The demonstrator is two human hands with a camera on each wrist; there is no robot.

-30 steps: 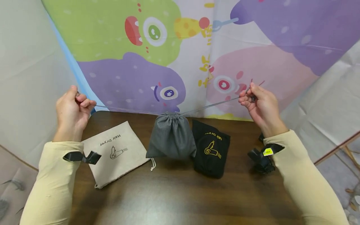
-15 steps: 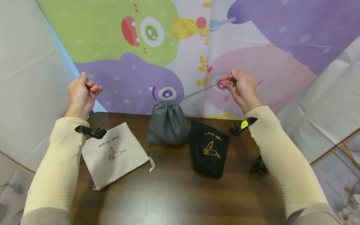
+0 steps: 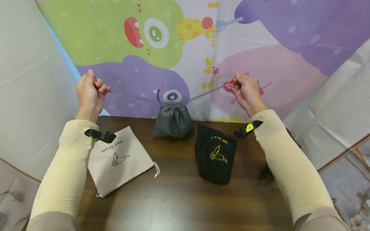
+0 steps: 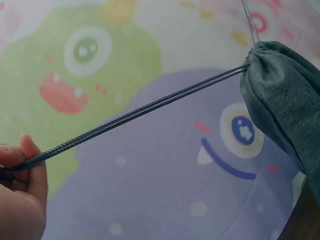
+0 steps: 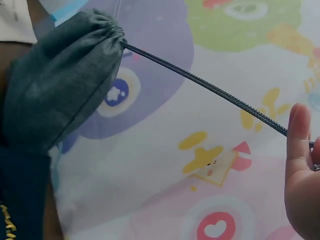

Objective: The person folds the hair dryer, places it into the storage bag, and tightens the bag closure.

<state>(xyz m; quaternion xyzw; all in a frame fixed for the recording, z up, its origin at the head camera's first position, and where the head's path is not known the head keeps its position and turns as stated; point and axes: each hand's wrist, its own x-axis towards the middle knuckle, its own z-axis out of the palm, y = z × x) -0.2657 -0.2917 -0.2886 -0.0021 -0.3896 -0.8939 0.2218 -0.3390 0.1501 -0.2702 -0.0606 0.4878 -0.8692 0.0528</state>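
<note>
A grey drawstring bag (image 3: 173,120) hangs between my hands near the table's far edge, its mouth gathered tight. My left hand (image 3: 92,93) grips the drawstring at one side, and my right hand (image 3: 245,91) pinches it at the other. In the left wrist view the doubled drawstring (image 4: 150,106) runs taut from the fingers to the bag's neck. The right wrist view has the same on its side, the cord (image 5: 210,87) stretched straight from the bag (image 5: 65,80) to the hand (image 5: 305,175).
On the dark wooden table (image 3: 162,199) lie a cream drawstring bag (image 3: 121,163) at left and a black bag (image 3: 215,160) at right, each printed "Hair Dryer". A dark object (image 3: 267,171) sits partly behind the right forearm. A cartoon-print cloth (image 3: 199,64) hangs behind.
Both hands have risen and come closer together, lifting the grey bag up and away toward the backdrop. The cream and black bags have stayed in place.
</note>
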